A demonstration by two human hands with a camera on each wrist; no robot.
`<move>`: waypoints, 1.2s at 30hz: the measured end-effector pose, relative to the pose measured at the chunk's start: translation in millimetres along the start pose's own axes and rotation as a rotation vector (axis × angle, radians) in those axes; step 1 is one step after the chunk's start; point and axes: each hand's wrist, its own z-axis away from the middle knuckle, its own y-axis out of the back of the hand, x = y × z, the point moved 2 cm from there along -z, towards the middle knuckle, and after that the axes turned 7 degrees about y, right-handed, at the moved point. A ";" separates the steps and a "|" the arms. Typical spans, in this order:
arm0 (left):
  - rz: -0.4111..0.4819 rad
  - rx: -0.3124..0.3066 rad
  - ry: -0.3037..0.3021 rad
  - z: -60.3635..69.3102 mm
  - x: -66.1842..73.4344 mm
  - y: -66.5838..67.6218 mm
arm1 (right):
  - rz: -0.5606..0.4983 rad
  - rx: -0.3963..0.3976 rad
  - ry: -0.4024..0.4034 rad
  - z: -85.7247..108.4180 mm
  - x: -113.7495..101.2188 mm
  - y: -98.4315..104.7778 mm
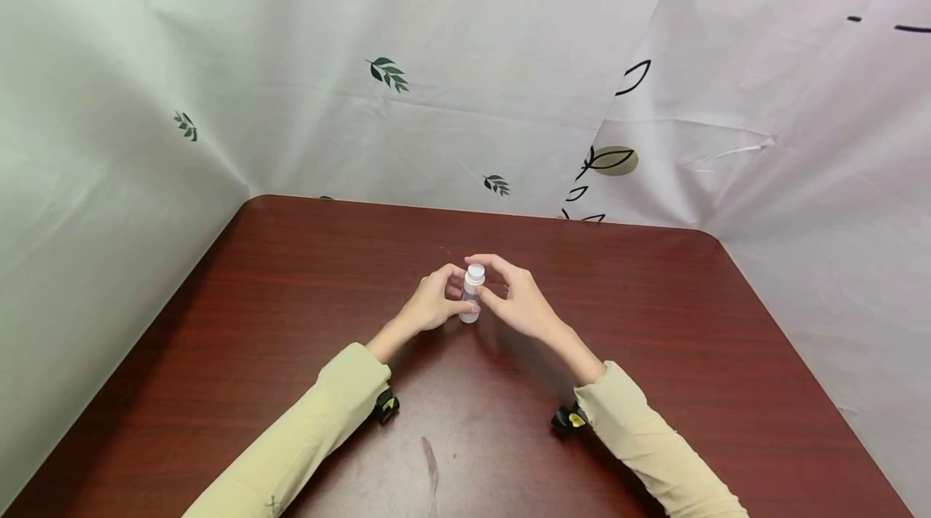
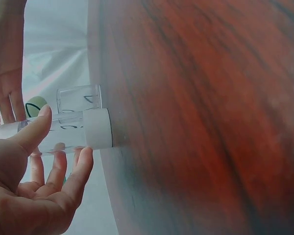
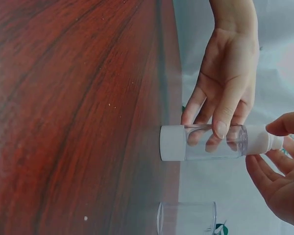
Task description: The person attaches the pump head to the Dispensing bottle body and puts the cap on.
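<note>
A small clear pump bottle with a white base and white top stands upright on the table. My left hand grips its see-through body, thumb on one side and fingers on the other, as the right wrist view shows. At the bottle's white top, my right hand pinches with thumb and fingertips. Beside the bottle a clear cap stands on the table, visible in both wrist views; in the head view I cannot make it out behind the right hand.
The dark red wood-grain table reaches back to a white curtain with leaf prints, which also hangs at both sides. A smear marks the tabletop near the front. Black straps sit at both cuffs.
</note>
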 end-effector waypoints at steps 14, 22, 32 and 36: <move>0.008 0.005 -0.016 -1.1 -2.3 -0.8 | 0.035 0.069 -0.075 -1.7 2.6 -2.5; 0.015 0.002 -0.003 -2.1 -3.1 -1.3 | 0.057 0.094 -0.057 -2.9 2.9 -2.2; 0.007 -0.013 -0.009 -1.0 -1.8 0.6 | 0.130 0.008 0.039 -1.1 -5.6 -3.0; 0.007 -0.017 -0.004 -1.1 -2.1 0.3 | 0.108 0.008 0.032 -1.1 -7.0 -3.2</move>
